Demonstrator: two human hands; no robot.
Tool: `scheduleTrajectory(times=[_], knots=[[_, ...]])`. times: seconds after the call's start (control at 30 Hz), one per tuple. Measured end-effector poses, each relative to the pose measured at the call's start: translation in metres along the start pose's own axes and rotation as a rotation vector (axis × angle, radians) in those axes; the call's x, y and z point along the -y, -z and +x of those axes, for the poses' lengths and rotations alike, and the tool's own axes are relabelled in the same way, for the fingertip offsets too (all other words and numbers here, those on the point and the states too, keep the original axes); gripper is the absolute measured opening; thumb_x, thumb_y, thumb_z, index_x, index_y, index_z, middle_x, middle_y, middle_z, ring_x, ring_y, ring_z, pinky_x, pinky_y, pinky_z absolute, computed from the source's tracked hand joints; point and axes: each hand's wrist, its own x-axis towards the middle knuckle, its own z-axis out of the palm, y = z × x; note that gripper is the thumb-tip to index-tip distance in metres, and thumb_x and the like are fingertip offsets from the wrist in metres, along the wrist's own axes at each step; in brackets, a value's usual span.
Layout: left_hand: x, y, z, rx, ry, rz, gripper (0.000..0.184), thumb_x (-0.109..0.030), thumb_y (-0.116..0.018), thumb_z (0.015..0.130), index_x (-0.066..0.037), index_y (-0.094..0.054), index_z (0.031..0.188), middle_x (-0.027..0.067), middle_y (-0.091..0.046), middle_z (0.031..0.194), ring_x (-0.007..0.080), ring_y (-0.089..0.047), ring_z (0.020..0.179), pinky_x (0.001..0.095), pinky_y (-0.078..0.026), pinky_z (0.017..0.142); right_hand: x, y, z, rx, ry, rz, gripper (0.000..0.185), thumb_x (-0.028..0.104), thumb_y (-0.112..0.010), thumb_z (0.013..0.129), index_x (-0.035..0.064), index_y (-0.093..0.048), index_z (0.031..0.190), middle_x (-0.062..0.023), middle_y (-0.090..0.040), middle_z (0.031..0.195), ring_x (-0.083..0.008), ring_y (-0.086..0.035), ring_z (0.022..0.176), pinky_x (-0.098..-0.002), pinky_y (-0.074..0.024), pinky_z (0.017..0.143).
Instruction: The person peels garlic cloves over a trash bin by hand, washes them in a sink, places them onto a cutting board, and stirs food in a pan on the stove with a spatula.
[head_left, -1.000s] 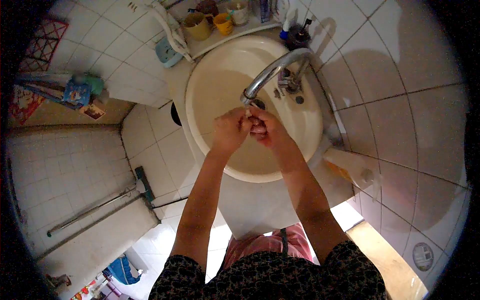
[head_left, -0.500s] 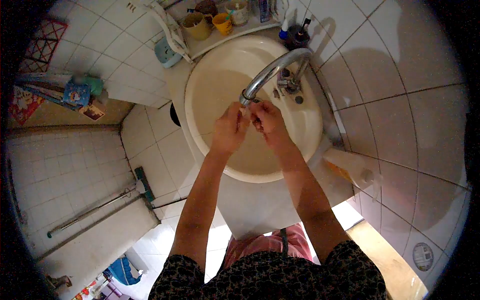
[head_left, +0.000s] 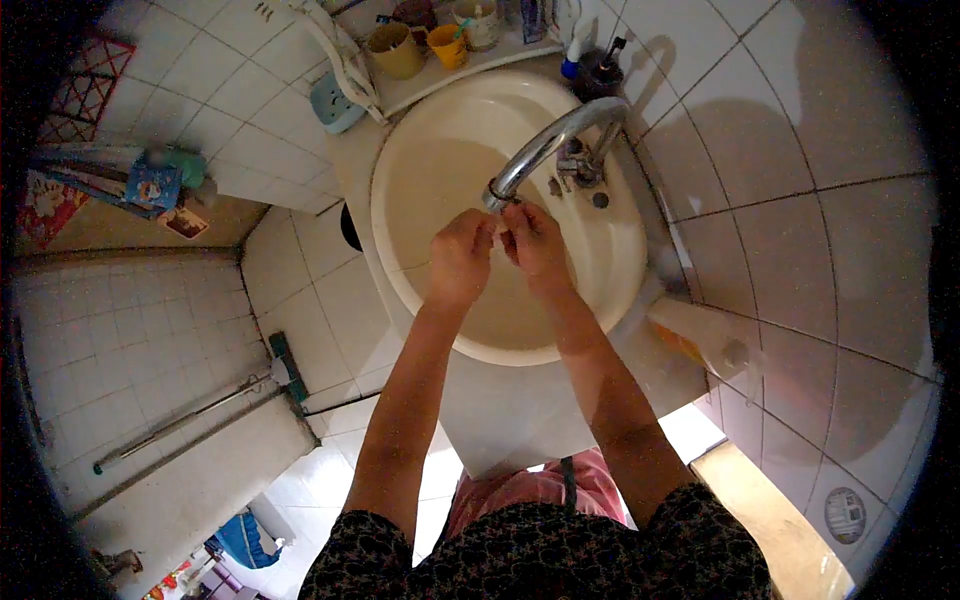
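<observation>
Both hands are over the cream washbasin [head_left: 420, 130], close together just beneath the mouth of the curved chrome tap [head_left: 545, 145]. My left hand [head_left: 461, 258] is closed, its fingers curled inward towards the other hand. Facing it, my right hand [head_left: 538, 248] is closed too, with its fingertips right below the spout. A small pale bit shows between the fingertips; I cannot make out whether it is an object or water. The tap's handle [head_left: 582, 172] is at the basin's right rear.
Behind the basin a shelf holds a tan mug [head_left: 396, 52], an orange cup [head_left: 446, 46] and other cups. A light-blue soap dish [head_left: 337, 104] is at its left, a dark pump bottle [head_left: 601, 72] at its right. A clear container [head_left: 700, 335] is right of the basin.
My hands have shifted slightly against each other under the spout, and the left fingers are curled in more. The tap and basin stay where they were, apart from a slight view shift.
</observation>
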Motion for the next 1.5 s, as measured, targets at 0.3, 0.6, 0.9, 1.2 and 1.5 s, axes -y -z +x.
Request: scheduleTrajectory(times=[0.3, 0.6, 0.9, 1.2, 1.5], knots=[[-0.006, -0.002, -0.002, -0.022, 0.312, -0.107, 0.006, -0.006, -0.057, 0.084, -0.001, -0.056, 0.081, 0.0141, -0.060, 0.072, 0.0228, -0.058, 0.060, 0.0338, -0.045, 0.053, -0.001, -0.004, 0.001, -0.023, -0.071, 0.026, 0.026, 0.025, -0.052, 0.091, 0.0039, -0.061, 0.080, -0.0034, -0.054, 0.062, -0.0104, -0.047, 0.050, -0.0263, -0.0382, 0.046], [0.005, -0.003, -0.001, -0.124, -0.143, 0.011, 0.007, -0.003, -0.060, 0.080, 0.000, -0.060, 0.086, 0.0141, -0.062, 0.075, 0.0212, -0.060, 0.061, 0.0304, -0.047, 0.054, -0.012, 0.002, 0.003, 0.032, -0.134, 0.079, 0.017, 0.019, -0.048, 0.093, 0.0064, -0.054, 0.084, 0.0023, -0.045, 0.059, -0.0056, -0.039, 0.047, -0.0199, -0.0291, 0.040], [0.002, 0.003, 0.004, 0.013, 0.677, -0.526, 0.011, -0.005, -0.060, 0.082, 0.004, -0.061, 0.086, 0.0082, -0.064, 0.075, 0.0137, -0.060, 0.067, 0.0270, -0.047, 0.059, -0.006, -0.003, 0.000, 0.067, 0.100, 0.043, 0.023, 0.025, -0.054, 0.090, 0.0043, -0.057, 0.082, -0.0024, -0.056, 0.067, -0.0085, -0.046, 0.052, -0.0231, -0.0370, 0.047], [-0.030, 0.007, 0.004, -0.018, 0.479, -0.236, 0.023, -0.007, -0.061, 0.083, -0.002, -0.057, 0.104, 0.0063, -0.062, 0.074, 0.0103, -0.060, 0.070, 0.0249, -0.047, 0.061, -0.012, 0.001, -0.002, 0.145, -0.083, 0.320, 0.029, 0.030, -0.049, 0.092, 0.0046, -0.059, 0.101, 0.0001, -0.055, 0.073, -0.0091, -0.047, 0.058, -0.0227, -0.0379, 0.049], [0.054, -0.015, -0.004, 0.080, 0.476, -0.977, 0.037, -0.004, -0.047, 0.087, -0.004, -0.043, 0.124, 0.0135, -0.054, 0.110, 0.0205, -0.058, 0.096, 0.0257, -0.049, 0.079, 0.003, 0.011, 0.000, 0.125, -0.270, 0.559, 0.023, 0.016, -0.050, 0.088, 0.0083, -0.054, 0.109, 0.0004, -0.058, 0.079, -0.0071, -0.048, 0.060, -0.0199, -0.0350, 0.046]])
